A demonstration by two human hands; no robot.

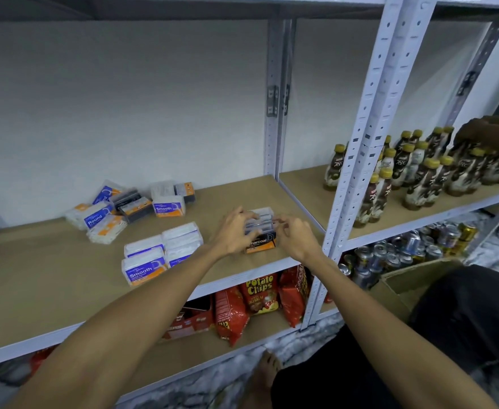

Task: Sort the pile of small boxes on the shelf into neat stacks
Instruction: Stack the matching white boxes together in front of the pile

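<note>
Both of the person's arms reach out over the tan shelf, and the two hands meet on a small stack of dark boxes that stands near the front edge, just left of the white metal upright. The left hand presses its fingers against the stack's left side, the right hand pinches the right side near the top, so the stack is clamped between them; the lowest box shows a black and orange label reading "harcoal". To the left of the hands, apart from them, sits a tidy block of white boxes, stacked in rows, with blue and orange "Smooth" labels facing forward. Farther back, near the wall, lies the unsorted pile: white, blue and dark boxes tilted and leaning on one another, one marked "Round". On the neighbouring shelf to the right stand brown bottles with yellow caps, and another person's hand rests on those at the far edge. Below, red snack bags fill the lower shelf, with drink cans beside them.
</note>
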